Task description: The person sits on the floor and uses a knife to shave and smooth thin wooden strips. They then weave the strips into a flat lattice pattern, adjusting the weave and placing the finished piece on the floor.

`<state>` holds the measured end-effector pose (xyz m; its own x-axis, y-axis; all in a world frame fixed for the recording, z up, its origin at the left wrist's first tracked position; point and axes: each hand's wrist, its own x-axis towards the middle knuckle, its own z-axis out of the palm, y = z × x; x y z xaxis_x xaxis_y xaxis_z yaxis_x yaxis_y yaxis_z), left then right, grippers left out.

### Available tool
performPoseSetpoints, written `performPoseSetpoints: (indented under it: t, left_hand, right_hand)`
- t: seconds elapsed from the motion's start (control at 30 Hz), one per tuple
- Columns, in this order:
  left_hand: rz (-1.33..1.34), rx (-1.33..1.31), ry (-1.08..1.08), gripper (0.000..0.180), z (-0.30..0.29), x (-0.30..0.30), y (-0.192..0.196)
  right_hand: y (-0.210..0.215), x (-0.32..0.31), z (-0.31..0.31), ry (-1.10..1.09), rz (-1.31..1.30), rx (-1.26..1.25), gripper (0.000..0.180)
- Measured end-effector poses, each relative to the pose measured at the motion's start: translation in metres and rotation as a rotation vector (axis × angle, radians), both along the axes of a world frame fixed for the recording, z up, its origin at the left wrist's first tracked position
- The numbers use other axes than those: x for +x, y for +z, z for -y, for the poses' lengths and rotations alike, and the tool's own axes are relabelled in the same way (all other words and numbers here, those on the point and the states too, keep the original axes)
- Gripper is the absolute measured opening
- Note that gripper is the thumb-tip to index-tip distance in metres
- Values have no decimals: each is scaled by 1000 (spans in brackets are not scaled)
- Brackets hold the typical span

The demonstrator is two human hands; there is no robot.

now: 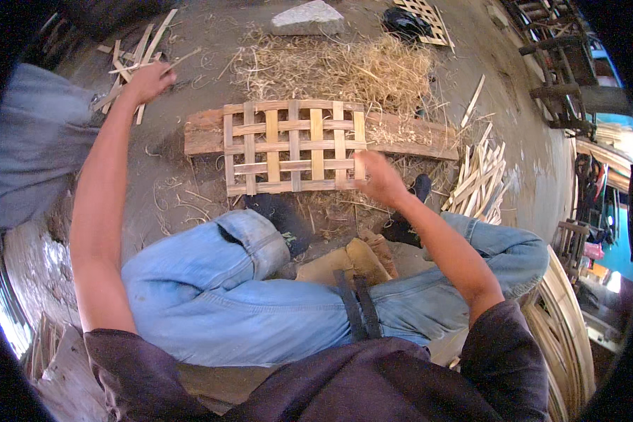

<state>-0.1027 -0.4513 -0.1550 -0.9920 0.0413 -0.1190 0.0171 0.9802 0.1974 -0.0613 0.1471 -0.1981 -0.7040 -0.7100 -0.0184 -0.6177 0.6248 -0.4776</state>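
A flat open-weave lattice panel (295, 146) of pale bamboo strips rests across a wooden plank (204, 133) in front of me. My right hand (385, 181) grips the panel's right edge, with the fingers closed around its end strip. Stretched out to the far left, my left hand (150, 83) is over a loose heap of bamboo strips (148, 48). Its fingers are closed, and a thin strip (184, 59) sticks out past the fingertips. The exact grip on that strip is hard to make out.
Curly shavings (330, 70) lie behind the plank, with a pale stone block (308, 17) beyond. Another lattice (429, 15) and a black plastic bag (405, 24) sit at the far right. More strips (480, 184) are heaped right of the plank. Grey-blue cloth (35, 148) fills the left side.
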Motion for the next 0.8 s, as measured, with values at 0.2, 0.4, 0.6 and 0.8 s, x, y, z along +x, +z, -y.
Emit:
performPoseSetpoints:
  t: [0.2,0.4,0.6,0.8]
  left_hand:
    - [253,195,-9,31,-41,27,-39]
    - [244,336,-17,33,-72,40,-74]
    - [889,408,121,38,-94,50,-64]
    - [1043,838,323,43,-122,87,-84]
  right_hand:
    - [-34,-91,-9,-457,92,21,34]
    - [-37,-150,37,-39,-95,119,30]
    - [-39,-155,16,-756,-100,-172,16]
    - [-102,-33,-19,-855,260,-98,32]
